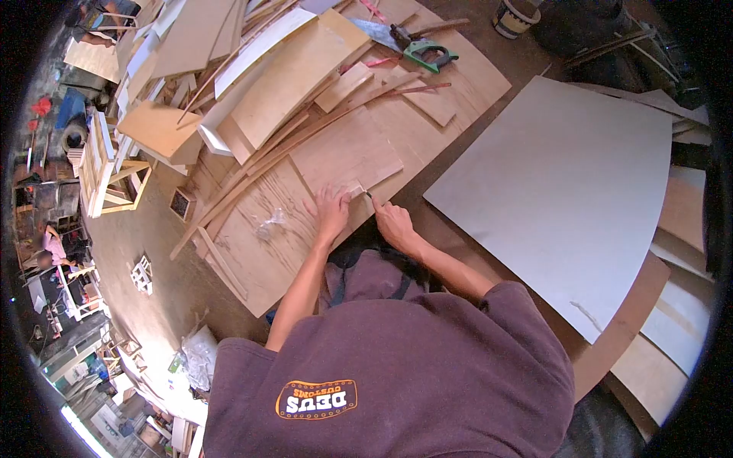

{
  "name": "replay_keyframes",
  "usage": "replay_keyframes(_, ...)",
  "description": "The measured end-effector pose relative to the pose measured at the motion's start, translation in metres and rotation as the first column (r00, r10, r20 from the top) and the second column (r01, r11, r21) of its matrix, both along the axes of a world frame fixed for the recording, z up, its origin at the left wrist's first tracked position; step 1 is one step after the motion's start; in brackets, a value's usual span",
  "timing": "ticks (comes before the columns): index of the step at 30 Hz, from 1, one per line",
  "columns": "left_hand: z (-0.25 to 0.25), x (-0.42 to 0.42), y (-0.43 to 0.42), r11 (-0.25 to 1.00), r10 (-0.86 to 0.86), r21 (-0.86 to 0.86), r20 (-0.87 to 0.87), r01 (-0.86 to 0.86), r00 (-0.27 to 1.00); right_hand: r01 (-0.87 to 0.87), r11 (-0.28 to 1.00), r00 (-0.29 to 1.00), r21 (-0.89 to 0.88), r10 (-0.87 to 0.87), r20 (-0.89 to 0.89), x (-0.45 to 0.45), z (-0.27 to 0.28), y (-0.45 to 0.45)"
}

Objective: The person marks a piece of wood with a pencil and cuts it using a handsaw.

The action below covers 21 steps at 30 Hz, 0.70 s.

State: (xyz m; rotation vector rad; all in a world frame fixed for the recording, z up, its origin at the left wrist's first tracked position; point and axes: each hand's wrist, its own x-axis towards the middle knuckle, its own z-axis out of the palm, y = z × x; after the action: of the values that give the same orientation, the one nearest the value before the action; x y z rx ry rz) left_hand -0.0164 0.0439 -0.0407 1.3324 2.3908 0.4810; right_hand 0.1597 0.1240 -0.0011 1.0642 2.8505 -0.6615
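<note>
While the right hand (393, 221) is closed around one thin tool (369, 194), its tip at a small pale block (356, 188), the left hand (333, 208) lies released, palm down and fingers apart, beside that block. Both hands and the block are at the near edge of the table (263, 286). Under the block lies one thin board (347, 153), flat on the table. One crumpled clear wrap (272, 222) is left of the left hand. Just past the board, several long strips (259, 169) cross the table and hem in the work; behind them a heap of offcuts (294, 80), too many to count, crowds its far left part. One green-handled saw (431, 55) lies at the table's far side.

To the right of the table, apart from it, is one large white panel (561, 191), with several more sheets (679, 305) beyond. Left of the table are three containers: one plastic bag (200, 359), contents unclear; one small square box (182, 204), dark inside; and, past the table's far right corner instead, one bucket (516, 18), contents unclear. Farther left stand one wooden frame (114, 172) and one person (53, 244) in pink.
</note>
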Motion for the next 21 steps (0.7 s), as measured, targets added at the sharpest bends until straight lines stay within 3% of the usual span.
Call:
replay_keyframes(6,0.026,0.006,0.004,0.997,0.032,-0.077,-0.006,-0.032,0.999,-0.026,1.000,0.998,-0.002,0.026,-0.052,-0.009,0.000,0.006)
replay_keyframes(9,0.028,0.006,0.005,0.995,0.043,-0.091,0.028,-0.040,0.999,-0.008,0.999,1.000,-0.031,0.008,0.011,-0.007,0.006,0.003)
replay_keyframes(12,0.002,0.000,0.000,1.000,-0.001,-0.022,0.022,0.001,1.000,0.002,1.000,1.000,-0.014,-0.002,0.000,-0.005,0.002,0.003)
replay_keyframes(14,0.002,0.001,-0.001,0.999,0.009,-0.034,0.030,-0.008,1.000,-0.045,0.997,0.984,0.069,0.056,-0.168,-0.013,-0.008,0.009)
replay_keyframes(15,0.006,0.002,-0.001,0.999,0.016,-0.046,0.036,-0.014,0.999,-0.045,0.997,0.984,0.069,0.056,-0.169,-0.018,-0.005,0.010)
replay_keyframes(17,0.013,0.003,0.001,0.999,0.020,-0.050,0.033,-0.019,0.999,-0.015,1.000,0.998,-0.004,0.015,-0.054,-0.027,0.001,0.012)
replay_keyframes(21,0.026,0.008,0.003,0.993,0.061,-0.107,0.042,-0.057,0.997,-0.005,0.999,1.000,-0.040,0.005,0.016,-0.014,0.007,0.005)
